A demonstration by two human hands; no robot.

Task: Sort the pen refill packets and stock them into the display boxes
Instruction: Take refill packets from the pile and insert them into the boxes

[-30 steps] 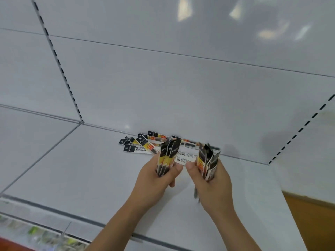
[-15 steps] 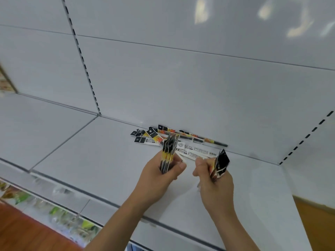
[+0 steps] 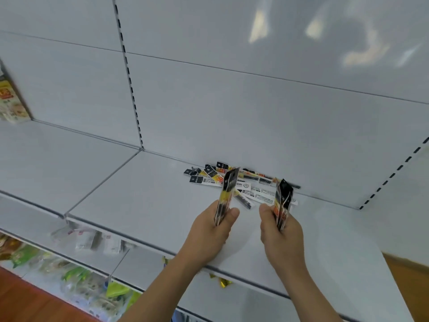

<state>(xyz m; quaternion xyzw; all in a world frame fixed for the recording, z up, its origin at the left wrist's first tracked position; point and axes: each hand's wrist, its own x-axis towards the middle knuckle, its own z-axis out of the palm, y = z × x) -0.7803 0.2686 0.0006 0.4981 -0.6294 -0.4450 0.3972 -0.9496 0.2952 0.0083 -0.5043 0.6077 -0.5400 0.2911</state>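
My left hand (image 3: 210, 231) grips a thin upright bundle of pen refill packets (image 3: 227, 191), black at the top and yellow below. A second upright bundle of refill packets (image 3: 282, 201), black, orange and yellow, is held in my right hand (image 3: 282, 238). Both hands hover over the white shelf (image 3: 144, 205), a short gap between them. Behind them, against the back panel, lies a loose pile of several more refill packets (image 3: 209, 176), some with white labelled backs up. No display box is in view.
The white back panel (image 3: 232, 112) rises behind the pile, with a slotted upright (image 3: 130, 84) to the left. A lower shelf (image 3: 69, 275) holds bagged goods in green and clear wrappers. A yellow boxed product (image 3: 10, 101) stands at the far left. Wooden floor shows at bottom left.
The view has swung to the right and down a little, revealing more of the lower shelf. My hands have drawn slightly apart, each still holding its bundle upright.
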